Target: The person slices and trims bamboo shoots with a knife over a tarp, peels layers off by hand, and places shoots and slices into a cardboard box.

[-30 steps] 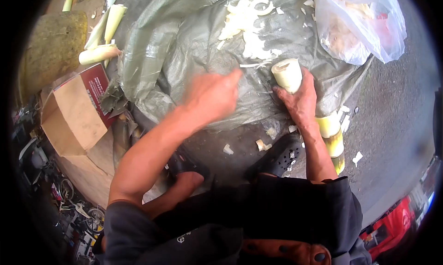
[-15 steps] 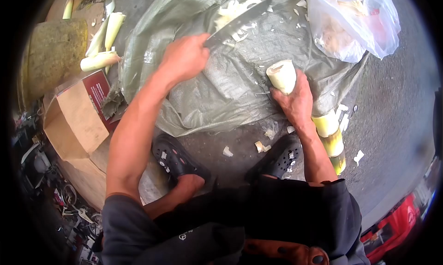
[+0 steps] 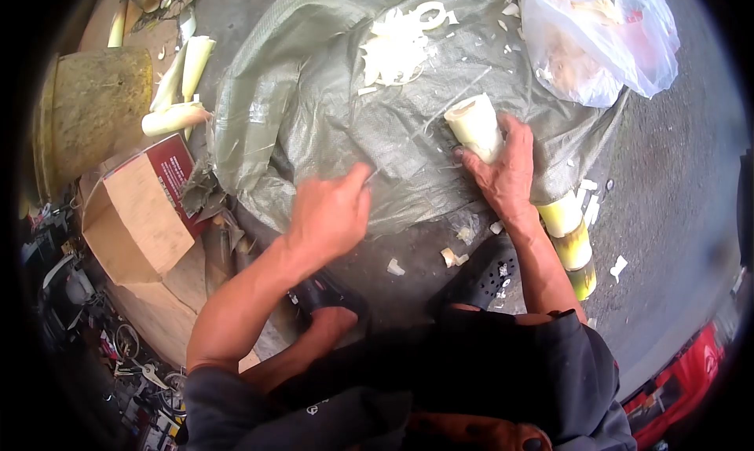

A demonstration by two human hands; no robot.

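My left hand [image 3: 334,211] is closed around the handle of a knife [image 3: 470,86]. Its blade is seen nearly edge-on and smeared, reaching up and right over the sheet. My right hand [image 3: 506,172] grips a pale, peeled bamboo shoot piece [image 3: 474,125] between thumb and fingers, its cut end tilted up and left. Beneath both lies a grey-green woven plastic sheet [image 3: 330,113]. A heap of white shoot slices [image 3: 395,52] rests on the sheet, beyond the hands. Beside my right forearm sits a yellow-green shoot section [image 3: 572,247].
A clear plastic bag [image 3: 585,66] with pale contents sits at the upper right. At left are a yellowed bucket [image 3: 98,109], an open cardboard box [image 3: 137,215] and several leftover shoot pieces [image 3: 196,66]. White scraps [image 3: 395,268] lie near my shoes [image 3: 487,274].
My left hand has drawn the knife back toward me, away from the slice heap, and the blade has turned edge-on. The right hand keeps holding the shoot, shifted slightly.
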